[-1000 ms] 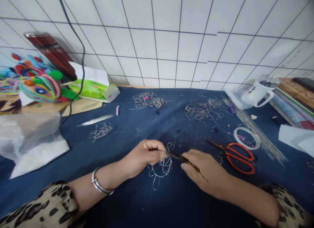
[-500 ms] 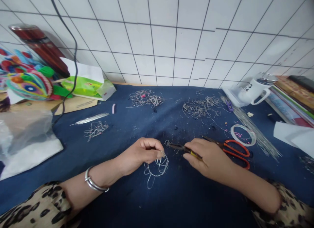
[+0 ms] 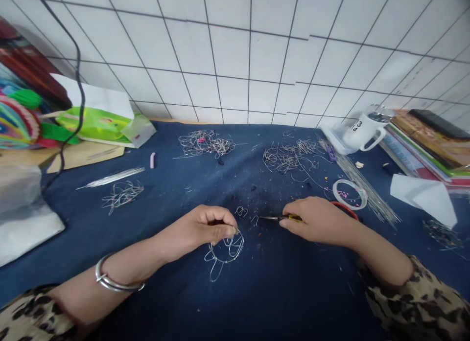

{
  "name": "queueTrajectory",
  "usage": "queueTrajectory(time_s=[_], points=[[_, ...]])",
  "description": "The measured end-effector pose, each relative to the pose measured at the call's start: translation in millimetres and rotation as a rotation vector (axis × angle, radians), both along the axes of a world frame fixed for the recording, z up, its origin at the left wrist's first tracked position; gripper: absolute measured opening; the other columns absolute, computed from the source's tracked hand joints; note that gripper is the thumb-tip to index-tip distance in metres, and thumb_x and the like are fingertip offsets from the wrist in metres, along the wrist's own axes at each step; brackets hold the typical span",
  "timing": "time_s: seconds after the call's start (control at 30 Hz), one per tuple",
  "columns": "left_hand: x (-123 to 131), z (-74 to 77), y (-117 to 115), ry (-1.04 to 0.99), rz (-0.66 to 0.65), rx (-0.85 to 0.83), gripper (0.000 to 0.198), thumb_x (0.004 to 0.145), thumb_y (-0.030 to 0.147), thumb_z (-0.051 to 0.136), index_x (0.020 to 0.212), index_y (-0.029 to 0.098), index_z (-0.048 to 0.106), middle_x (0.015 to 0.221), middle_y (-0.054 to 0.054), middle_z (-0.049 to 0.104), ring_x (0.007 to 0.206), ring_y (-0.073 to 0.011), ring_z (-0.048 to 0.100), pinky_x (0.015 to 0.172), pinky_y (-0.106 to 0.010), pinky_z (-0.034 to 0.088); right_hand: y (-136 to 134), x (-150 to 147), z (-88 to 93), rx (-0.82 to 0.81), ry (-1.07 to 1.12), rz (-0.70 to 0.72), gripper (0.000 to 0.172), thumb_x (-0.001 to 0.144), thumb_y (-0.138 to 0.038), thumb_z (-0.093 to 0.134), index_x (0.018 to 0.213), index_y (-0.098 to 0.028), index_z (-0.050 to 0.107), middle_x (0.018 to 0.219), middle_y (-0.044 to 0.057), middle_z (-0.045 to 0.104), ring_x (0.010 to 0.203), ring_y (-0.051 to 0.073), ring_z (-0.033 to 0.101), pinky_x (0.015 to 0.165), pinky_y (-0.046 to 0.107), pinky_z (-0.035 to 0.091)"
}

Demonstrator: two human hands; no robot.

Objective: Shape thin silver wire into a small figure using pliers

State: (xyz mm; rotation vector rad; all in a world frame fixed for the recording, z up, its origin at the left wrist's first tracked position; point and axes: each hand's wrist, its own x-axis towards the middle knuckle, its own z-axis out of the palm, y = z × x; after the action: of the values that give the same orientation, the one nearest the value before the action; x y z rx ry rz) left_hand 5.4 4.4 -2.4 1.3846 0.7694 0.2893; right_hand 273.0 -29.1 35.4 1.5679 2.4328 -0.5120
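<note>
Between thumb and fingers, my left hand (image 3: 205,231) pinches a bent wire ring (image 3: 220,258) with several thin loops. My right hand (image 3: 316,218) is closed around pliers (image 3: 273,217) with yellowish grips, their dark jaws pointing left, apart from the ring. Close to the jaw tips lies a small bent wire piece (image 3: 254,220), and a little curled wire (image 3: 241,212) rests just left of it. Red-handled scissors (image 3: 345,209) are mostly hidden behind my right hand.
Tangled wire heaps (image 3: 290,155) lie towards the wall. A round clear container (image 3: 350,194) with pink beads and a bundle of straight wires (image 3: 367,184) are at right, below a white mug (image 3: 367,128). A plastic bag (image 3: 22,214) and a black cable (image 3: 79,86) are at left.
The pliers have drawn away from the wire ring to the right, and the small bent wire now shows by their tips. My left hand keeps hold of the ring. The whole view has shifted.
</note>
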Motion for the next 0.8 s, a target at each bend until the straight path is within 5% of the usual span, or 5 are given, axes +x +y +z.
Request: queueTrajectory(time_s=[0.43,0.8], points=[[4.9,-0.1,-1.6,0.069,-0.027,0.023,0.014,0.08,0.026,0.057,0.077,0.013,0.06,0.061,0.004,0.047,0.054,-0.0072,0.039,0.053,-0.021,0.034,6.5,-3.1,-1.6,0.0,-0.005,0.007,0.034,0.085,-0.046,0.037,0.079,-0.023,0.062,0.071,0.002,0.064,0.068,0.017,0.057,0.054,0.025,0.028],[6.3,2.5,-1.8,0.085,-0.033,0.021,0.015,0.081,0.027,0.056,0.078,0.013,0.06,0.063,0.003,0.048,0.055,-0.0077,0.04,0.054,-0.021,0.035,25.0,1.9,-2.5,-0.169,0.131,0.049,0.037,0.084,-0.045,0.04,0.074,-0.018,0.063,0.062,0.001,0.059,0.054,0.01,0.048,0.051,0.022,0.028]])
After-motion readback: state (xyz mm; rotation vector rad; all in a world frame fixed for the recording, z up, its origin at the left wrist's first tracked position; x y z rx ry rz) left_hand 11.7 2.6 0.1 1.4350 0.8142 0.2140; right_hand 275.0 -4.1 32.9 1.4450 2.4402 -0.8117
